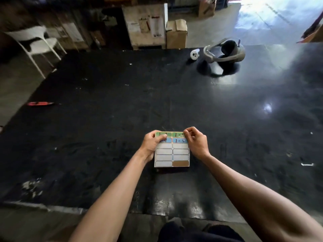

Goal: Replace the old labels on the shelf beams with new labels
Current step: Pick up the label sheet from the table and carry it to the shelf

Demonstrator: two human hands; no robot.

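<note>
A label sheet is held just above the black table, near its front edge. It carries two columns of rounded labels: green and blue ones with handwritten numbers at the top, white blanks below, one brown at the lower right. My left hand grips the sheet's left edge, thumb over the top-left labels. My right hand pinches the top-right corner at the green label, fingers closed on it. No shelf beam is in view.
A white headset and a white controller lie at the table's far right. A red tool rests at the left edge. Beyond the table stand a white chair and cardboard boxes.
</note>
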